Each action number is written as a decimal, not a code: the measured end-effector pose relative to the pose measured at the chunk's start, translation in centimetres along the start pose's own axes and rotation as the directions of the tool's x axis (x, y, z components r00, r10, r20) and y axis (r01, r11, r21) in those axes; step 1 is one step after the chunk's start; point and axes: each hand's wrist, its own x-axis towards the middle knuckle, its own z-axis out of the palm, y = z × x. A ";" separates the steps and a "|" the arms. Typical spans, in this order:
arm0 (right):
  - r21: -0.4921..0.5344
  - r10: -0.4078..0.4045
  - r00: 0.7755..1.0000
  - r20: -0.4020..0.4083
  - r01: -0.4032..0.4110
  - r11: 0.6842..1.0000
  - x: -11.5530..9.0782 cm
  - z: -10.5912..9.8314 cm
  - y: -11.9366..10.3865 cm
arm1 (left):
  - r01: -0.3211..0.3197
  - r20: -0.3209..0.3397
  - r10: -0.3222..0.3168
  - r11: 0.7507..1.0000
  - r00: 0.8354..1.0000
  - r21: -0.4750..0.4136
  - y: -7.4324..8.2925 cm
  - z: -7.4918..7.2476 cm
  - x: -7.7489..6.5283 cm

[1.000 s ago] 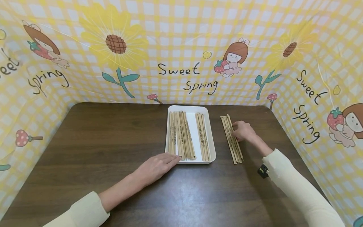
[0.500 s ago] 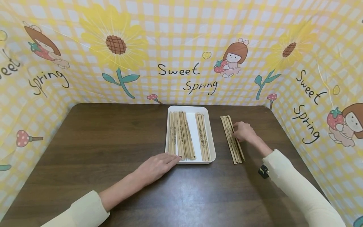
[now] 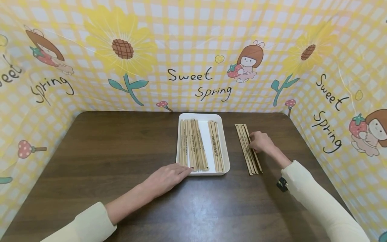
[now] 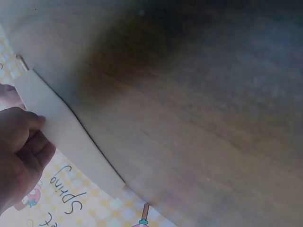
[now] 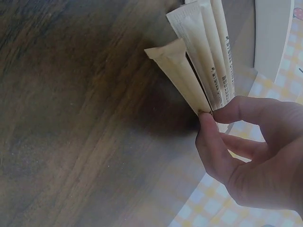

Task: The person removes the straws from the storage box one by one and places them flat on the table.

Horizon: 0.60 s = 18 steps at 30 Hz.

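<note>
My right hand (image 3: 261, 143) pinches a slim paper-wrapped stick (image 5: 184, 75) between thumb and fingertip. This stick lies at the right side of a small row of similar wrapped sticks (image 3: 245, 148), with a narrow gap at its near end. The wrappers are tan, with dark printing and flat crimped ends. On the other side, my left hand (image 3: 166, 178) holds the near left corner of a white tray (image 3: 204, 173). In the left wrist view its bent fingers touch the tray's outer wall (image 4: 71, 137). Part of the held stick is hidden by my right hand.
Inside the tray lie a large bunch of wrapped sticks (image 3: 193, 144) on the left and a smaller bunch (image 3: 215, 146) on the right. White tray bottom shows between them. The dark wooden table (image 3: 121, 144) is bordered by a yellow checked cloth (image 3: 187, 40) at the back and sides.
My right hand has drawn the pinched stick a little to the right, so its near end now stands apart from the row. The left hand and the tray have stayed in place.
</note>
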 end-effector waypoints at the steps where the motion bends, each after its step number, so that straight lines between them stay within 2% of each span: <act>1: 0.000 -0.005 1.000 -0.003 0.005 1.000 0.0 0.0 0.0 | -0.001 0.001 0.001 1.000 1.000 0.000 0.0 0.0 0.0; 12: 0.023 -0.014 1.000 -0.002 0.014 1.000 0.4 0.0 0.3 | -0.006 -0.005 0.006 1.000 1.000 0.017 -0.1 0.1 0.1; 18: -0.010 -0.016 1.000 0.002 0.016 1.000 0.4 -0.2 0.4 | -0.017 -0.008 0.017 1.000 1.000 0.022 -0.1 0.0 0.2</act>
